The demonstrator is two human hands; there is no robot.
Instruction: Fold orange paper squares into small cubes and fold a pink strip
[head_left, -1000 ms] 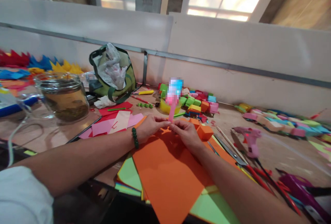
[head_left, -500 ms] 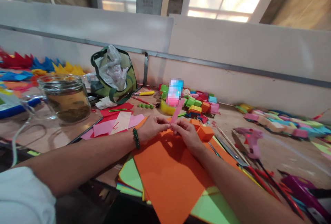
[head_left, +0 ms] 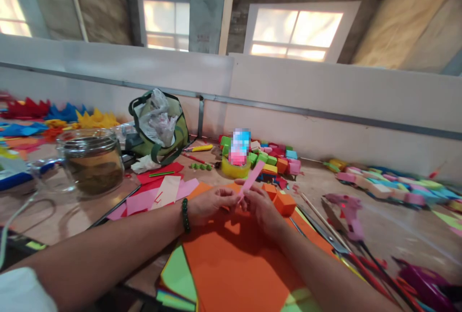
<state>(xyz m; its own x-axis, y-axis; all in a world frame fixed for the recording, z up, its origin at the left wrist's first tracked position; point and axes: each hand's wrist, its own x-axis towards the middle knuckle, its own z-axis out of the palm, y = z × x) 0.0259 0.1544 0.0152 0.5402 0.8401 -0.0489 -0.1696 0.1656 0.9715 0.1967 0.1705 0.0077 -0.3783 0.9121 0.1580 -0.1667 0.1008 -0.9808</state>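
A narrow pink paper strip (head_left: pixel 253 176) slants upward between my two hands. My left hand (head_left: pixel 212 202), with a dark green bead bracelet at the wrist, pinches its lower end. Close beside it, my right hand (head_left: pixel 263 206) grips the strip between thumb and fingers. Both hands are over a stack of paper topped by an orange sheet (head_left: pixel 238 259), with light green sheets (head_left: pixel 179 273) showing beneath. Small folded orange paper boxes (head_left: pixel 284 203) sit just past my right hand.
A glass jar of brownish liquid (head_left: pixel 92 165) and a green bag (head_left: pixel 159 129) stand at left. Colourful paper blocks (head_left: pixel 267 151) and a tape roll (head_left: pixel 234 169) lie ahead. On the right are scissors (head_left: pixel 355 256), a pink glue gun (head_left: pixel 348 211) and a purple tool (head_left: pixel 426 273).
The camera view has tipped upward, so the table sits lower in the picture. The pink strip leans further right, and my right hand has turned, its fingers further along the strip.
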